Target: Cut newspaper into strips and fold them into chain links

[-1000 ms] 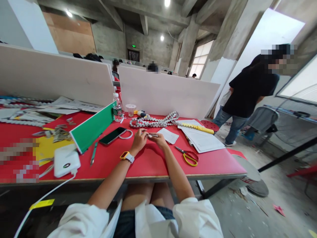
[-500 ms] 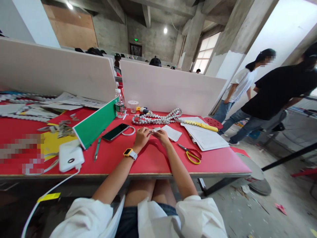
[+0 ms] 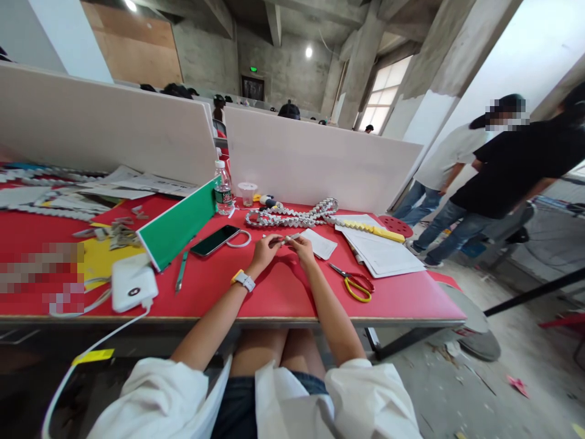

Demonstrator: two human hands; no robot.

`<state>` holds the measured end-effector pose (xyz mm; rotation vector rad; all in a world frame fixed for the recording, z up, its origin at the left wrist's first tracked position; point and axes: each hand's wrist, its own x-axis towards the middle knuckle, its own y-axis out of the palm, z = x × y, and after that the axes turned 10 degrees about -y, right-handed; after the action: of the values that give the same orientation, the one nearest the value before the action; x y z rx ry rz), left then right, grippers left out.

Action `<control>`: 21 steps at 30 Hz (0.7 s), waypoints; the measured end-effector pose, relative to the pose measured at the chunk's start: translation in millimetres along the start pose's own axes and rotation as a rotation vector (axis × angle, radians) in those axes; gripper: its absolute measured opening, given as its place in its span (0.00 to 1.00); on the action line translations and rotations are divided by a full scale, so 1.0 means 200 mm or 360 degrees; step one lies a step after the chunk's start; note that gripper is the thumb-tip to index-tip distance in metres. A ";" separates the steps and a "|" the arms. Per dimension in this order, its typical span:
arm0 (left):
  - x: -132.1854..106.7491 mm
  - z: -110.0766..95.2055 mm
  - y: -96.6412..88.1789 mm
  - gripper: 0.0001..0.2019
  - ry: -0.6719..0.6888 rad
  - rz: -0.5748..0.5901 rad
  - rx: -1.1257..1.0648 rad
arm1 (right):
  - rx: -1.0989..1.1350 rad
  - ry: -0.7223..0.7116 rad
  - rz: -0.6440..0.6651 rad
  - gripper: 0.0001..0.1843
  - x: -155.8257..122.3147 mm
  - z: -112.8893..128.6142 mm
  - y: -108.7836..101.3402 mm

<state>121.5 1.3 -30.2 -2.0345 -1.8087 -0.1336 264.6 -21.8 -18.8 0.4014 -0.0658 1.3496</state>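
My left hand [image 3: 265, 252] and my right hand [image 3: 302, 249] meet over the red table [image 3: 274, 292]. Between their pinched fingertips is a small, pale folded paper piece [image 3: 286, 240]; its exact shape is partly covered by the fingers. Just beyond lies a long zigzag chain of folded grey-white paper [image 3: 304, 217], looped on the tabletop. A yellow stretch of folded chain [image 3: 388, 235] runs off to its right. Close behind my right hand rests a small white paper sheet [image 3: 323, 245]. Scissors with red and yellow handles [image 3: 357, 288] lie to the right of my right forearm.
To the left are a phone [image 3: 214, 240], a teal pen [image 3: 181, 272], a standing green board [image 3: 179, 224] and a white power bank [image 3: 132, 285] with cable. A bottle [image 3: 223, 194] and cup [image 3: 247, 195] stand near the white partition [image 3: 320, 152]. Two people stand at right.
My left wrist has turned, so the watch face points away more. Both hands stay together on the small paper piece. The person in white at the right has shifted rightward.
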 end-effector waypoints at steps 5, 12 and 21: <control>0.01 0.01 -0.01 0.10 -0.0044 0.0055 -0.0003 | -0.0030 -0.0022 -0.0027 0.15 0.00 0.00 0.00; 0.02 0.02 -0.01 0.11 -0.0087 0.0094 -0.0058 | -0.0095 -0.0073 -0.0037 0.13 0.00 0.01 0.01; 0.00 0.01 0.00 0.07 0.0113 -0.0011 0.0340 | -0.0114 -0.0086 -0.0093 0.14 -0.01 0.03 0.01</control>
<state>120.8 2.4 -31.9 -1.8524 -1.7083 -0.0133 262.5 -24.5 -13.7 0.3771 -0.1458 1.2749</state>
